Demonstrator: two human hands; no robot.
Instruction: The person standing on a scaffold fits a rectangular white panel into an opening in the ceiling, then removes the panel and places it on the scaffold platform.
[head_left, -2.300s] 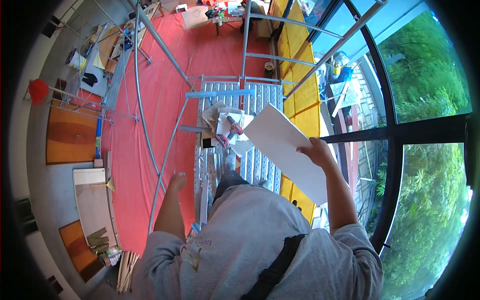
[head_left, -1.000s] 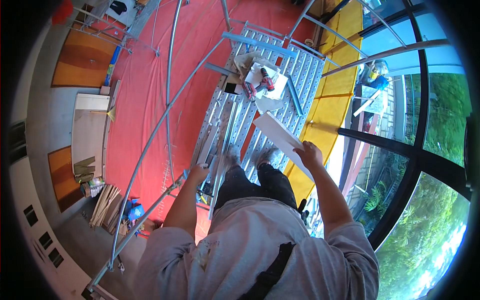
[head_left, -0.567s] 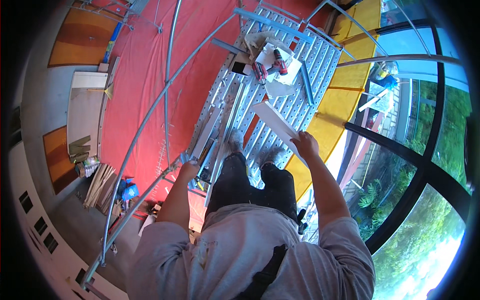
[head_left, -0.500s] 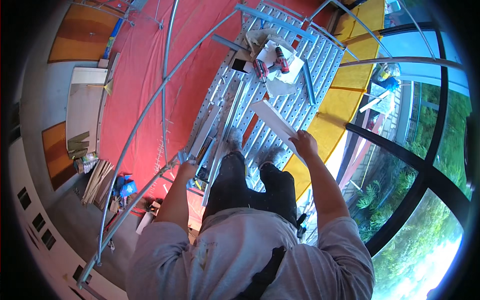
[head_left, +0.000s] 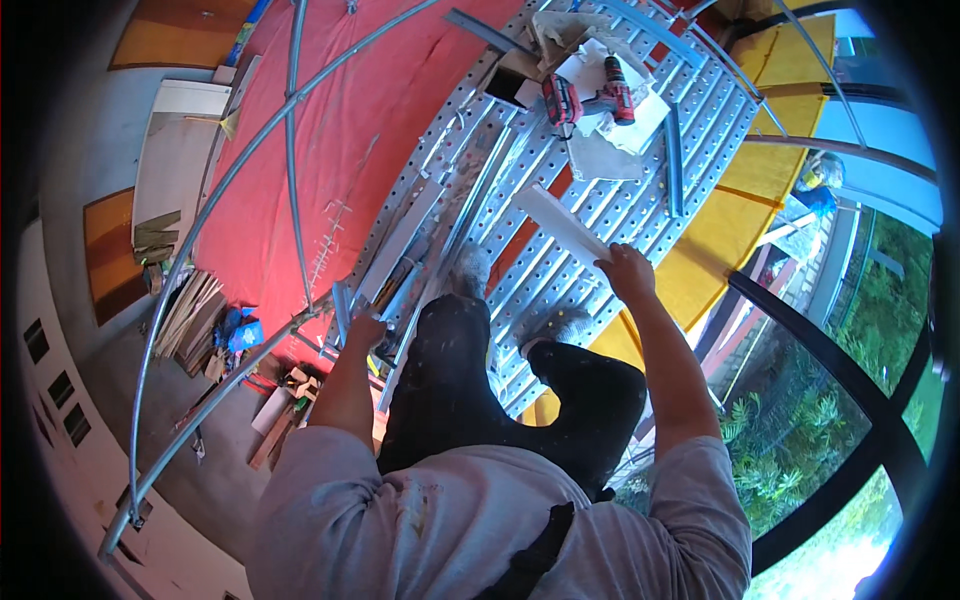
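My right hand [head_left: 628, 270] grips the near end of a long, flat, pale board [head_left: 562, 225], with the thumb over its edge. The board slants away to the far left above the perforated metal scaffold deck [head_left: 640, 200]. At the left, my left hand [head_left: 368, 329] is closed beside the scaffold rail; whatever is in it is hidden by the fingers. A bluish metal channel piece [head_left: 342, 308] stands next to that hand. My dusty shoes rest on the deck between the two hands.
A red cordless drill [head_left: 616, 92] and another red tool [head_left: 561, 100] lie on pale scraps at the deck's far end. Metal profiles [head_left: 400, 235] line its left side. Scaffold tubes [head_left: 225, 190] cross at left; dark-framed windows [head_left: 810, 335] stand at right.
My knees have bent further and the deck looks closer. The pale board has stayed in my right hand. My left hand remains closed by the rail.
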